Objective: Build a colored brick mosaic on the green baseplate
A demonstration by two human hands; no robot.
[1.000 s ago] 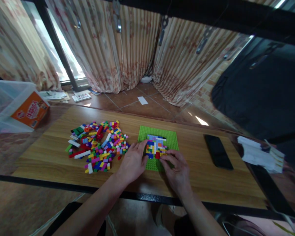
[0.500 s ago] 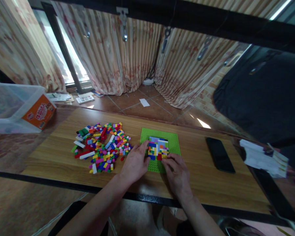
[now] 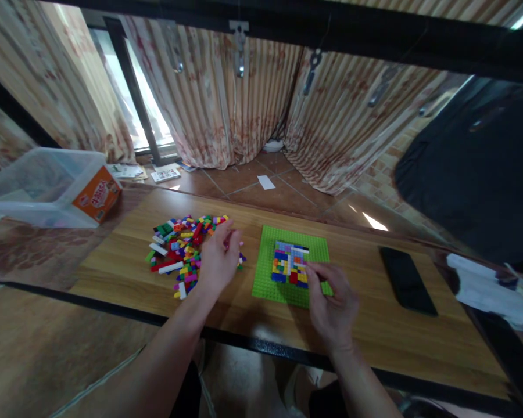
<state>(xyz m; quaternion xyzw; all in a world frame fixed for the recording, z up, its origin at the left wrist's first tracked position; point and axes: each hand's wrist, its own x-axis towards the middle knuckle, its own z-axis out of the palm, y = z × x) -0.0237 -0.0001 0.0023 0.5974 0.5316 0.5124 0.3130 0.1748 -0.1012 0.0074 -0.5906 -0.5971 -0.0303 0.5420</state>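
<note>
Over the right part of a pile of colourful toy bricks (image 3: 185, 247), my left hand (image 3: 218, 255) hovers with its fingers curved and apart, hiding some of the bricks. A green studded baseplate (image 3: 265, 276) lies to the right of the pile. On it sits a tight block of built-on bricks (image 3: 291, 263) in blue, white, yellow, red and purple. My right hand (image 3: 333, 296) is at the right edge of these bricks, thumb and forefinger pressed together. Whatever may be between those fingertips is too small to tell.
A black phone (image 3: 407, 281) lies on the wooden table (image 3: 239, 316) to the right. Beyond the left end stands a clear plastic box (image 3: 47, 217) with an orange label. Papers (image 3: 483, 278) lie past the right end, and patterned curtains (image 3: 261, 104) hang behind.
My left hand has moved left from the baseplate to the brick pile. My right hand stays by the built bricks, slightly further up their right edge. The whole view has shifted.
</note>
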